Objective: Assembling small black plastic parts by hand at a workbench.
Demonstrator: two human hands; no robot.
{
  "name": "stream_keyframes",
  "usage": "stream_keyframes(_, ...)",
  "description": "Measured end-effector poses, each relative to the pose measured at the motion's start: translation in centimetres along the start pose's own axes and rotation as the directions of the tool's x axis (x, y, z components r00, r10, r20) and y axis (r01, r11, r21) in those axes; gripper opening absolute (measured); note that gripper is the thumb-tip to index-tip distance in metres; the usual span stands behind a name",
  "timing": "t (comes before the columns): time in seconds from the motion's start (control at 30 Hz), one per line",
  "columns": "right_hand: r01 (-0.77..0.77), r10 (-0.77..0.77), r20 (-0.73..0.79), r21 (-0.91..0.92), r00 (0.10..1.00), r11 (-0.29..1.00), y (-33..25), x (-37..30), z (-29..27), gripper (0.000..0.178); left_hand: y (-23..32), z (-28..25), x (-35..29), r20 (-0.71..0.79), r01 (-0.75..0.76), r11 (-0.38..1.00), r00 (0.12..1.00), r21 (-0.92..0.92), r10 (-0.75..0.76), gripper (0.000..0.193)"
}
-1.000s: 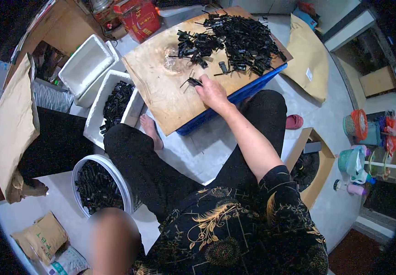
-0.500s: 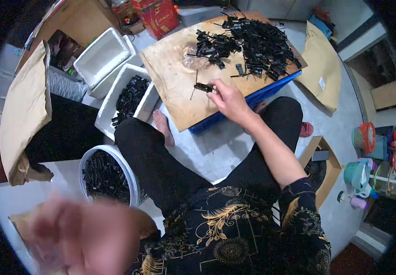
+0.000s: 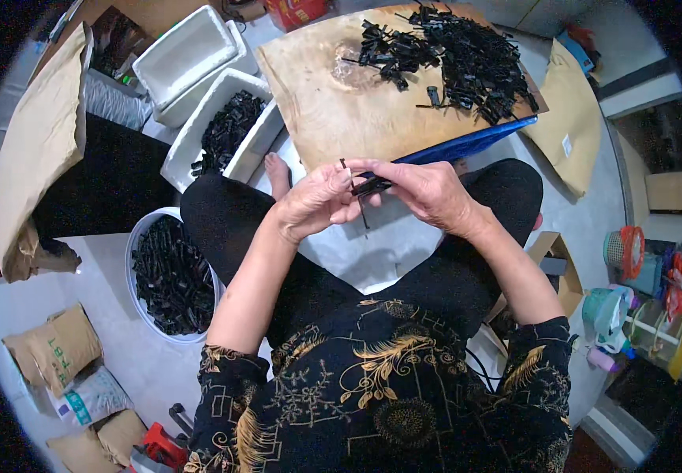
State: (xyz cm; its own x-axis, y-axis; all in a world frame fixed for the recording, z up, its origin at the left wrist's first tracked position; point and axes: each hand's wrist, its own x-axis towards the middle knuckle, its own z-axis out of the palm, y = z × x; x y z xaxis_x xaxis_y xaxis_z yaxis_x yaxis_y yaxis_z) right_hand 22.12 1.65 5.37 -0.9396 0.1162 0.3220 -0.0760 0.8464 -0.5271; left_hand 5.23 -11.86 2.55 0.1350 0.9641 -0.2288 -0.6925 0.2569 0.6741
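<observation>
My left hand (image 3: 317, 199) and my right hand (image 3: 434, 195) meet over my lap, just before the near edge of the board. Between them is a small black plastic part (image 3: 371, 186) with thin dark rods sticking out above and below. The right thumb and fingers pinch its body from the right. The left fingers close on it from the other side, near the thin rod. Fingers cover much of the part, so its exact shape is hidden. Beyond the hands, a heap of similar black parts (image 3: 483, 71) lies on the wooden board (image 3: 317, 118), with one loose piece (image 3: 433, 96) near it.
Left of the board, a white foam box (image 3: 251, 154) holds black parts; another foam box (image 3: 185, 59) stands behind. A white bucket (image 3: 132, 280) of black pieces stands by my left knee. Flat brown sacks (image 3: 573, 118) lean at right. Under the board is a blue crate (image 3: 467, 143).
The left hand has come from the lower left, where it was blurred, up to the part. My right hand has drawn the part back off the board toward me.
</observation>
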Motion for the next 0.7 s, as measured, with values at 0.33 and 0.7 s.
stream_keyframes(0.33, 0.019, -0.011, -0.036, 0.22, 0.999, 0.975, 1.0, -0.5, 1.8, 0.042, -2.3, 1.2, 0.8, 0.034, 0.054, 0.94, 0.998, -0.336, -0.045, 0.047)
stream_keyframes(0.7, -0.527, 0.534, 0.189, 0.601, 0.824, 0.601, 2.7, -0.6, 4.7, 0.02, -3.7, -0.6, 3.4, -0.346, -0.074, 0.936, 0.917, 0.344, 0.199, 0.032)
